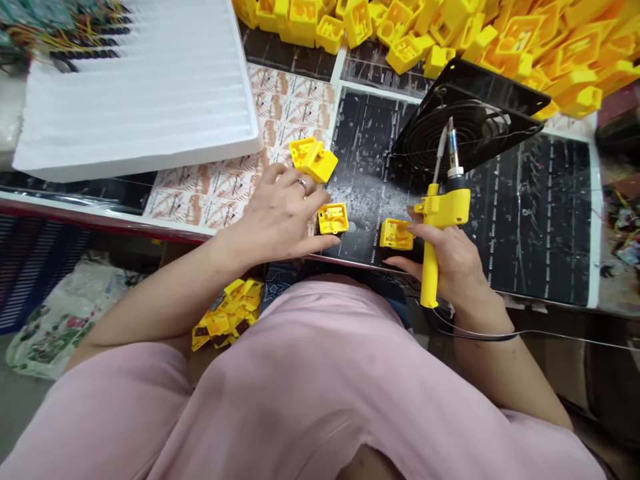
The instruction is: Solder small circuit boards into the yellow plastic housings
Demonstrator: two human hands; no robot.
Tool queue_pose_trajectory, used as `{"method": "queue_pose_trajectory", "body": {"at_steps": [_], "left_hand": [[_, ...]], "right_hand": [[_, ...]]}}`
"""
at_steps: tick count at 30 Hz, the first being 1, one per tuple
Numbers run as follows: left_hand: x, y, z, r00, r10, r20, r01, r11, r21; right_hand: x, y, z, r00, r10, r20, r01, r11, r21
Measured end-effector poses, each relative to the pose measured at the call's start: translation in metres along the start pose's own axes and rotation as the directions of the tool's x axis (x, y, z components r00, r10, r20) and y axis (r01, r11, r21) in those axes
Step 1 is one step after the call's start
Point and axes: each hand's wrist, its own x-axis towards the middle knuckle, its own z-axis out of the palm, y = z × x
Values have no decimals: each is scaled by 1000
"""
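Observation:
My left hand [287,213] lies low over the table, fingers and thumb apart. A small open yellow plastic housing [333,219] sits at the tips of its index finger and thumb; I cannot tell whether they touch it. Two more yellow housings [320,163] rest against each other just beyond the fingers. In my right hand [450,257] is a yellow soldering gun [443,208], its metal tip pointing away from me and a thin wire feed tube beside it. Another open yellow housing [397,235] stands on the table between that hand's outstretched fingers.
A black fan [470,113] leans behind the soldering gun. Many yellow housings [520,40] are piled along the back. At the left is a white foam slab [145,100] with wired parts on it. More yellow pieces [233,313] lie below the table edge; a cable [560,333] runs right.

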Motion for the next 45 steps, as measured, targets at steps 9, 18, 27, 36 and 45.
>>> {"method": "queue_pose_trajectory", "body": {"at_steps": [9,18,27,36,45], "left_hand": [[9,12,17,990,134,55,-123,979,-162],[-38,-48,-17,978,73,197,-40,986,-164],[-27,-28,-14,952,-203,230,177,976,128],[-25,-33,-7,973,-95,211,121,986,-111],[-42,-51,8,830,-554,-58,299,532,-792]], "right_hand": [[12,-6,19,999,-37,21,37,999,1],[40,-6,31,994,-106,-4,106,990,92],[66,-47,52,999,52,9,-51,996,-77],[58,-27,58,995,-97,12,95,985,147],[52,-6,36,967,-184,-173,202,975,88]]}}
